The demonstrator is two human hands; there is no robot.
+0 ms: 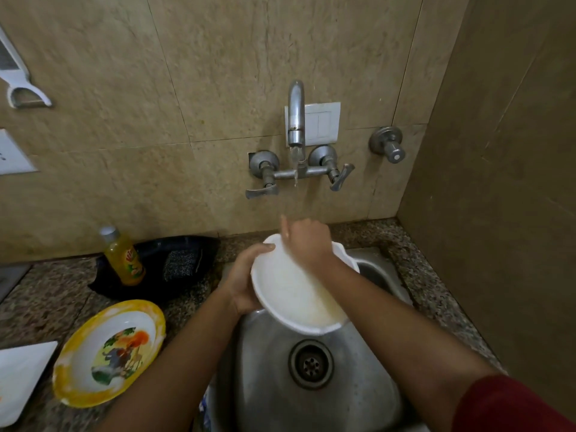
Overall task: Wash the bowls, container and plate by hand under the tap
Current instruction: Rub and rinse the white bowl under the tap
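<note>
Head view | right hand [307, 241] blurred, hiding white bowl [293, 294] rim

Lighting: dim, warm, even indoor light; source not visible. Colour cast: yellowish-brown across the tiled wall [218, 73]. Shadows: soft, falling below the tap [296, 113] and its levers; right-hand wall panel darker. Glare: faint sheen on the steel sink [265, 385] and tap spout. Blur: motion smear on the right hand [307, 241] and the white bowl [296, 294]; water stream indistinct. Distortion: wide-angle bowing of tile joints and counter [46, 294] edge toward the frame borders. Sharpness: moderate overall, soft at the corners.
</note>
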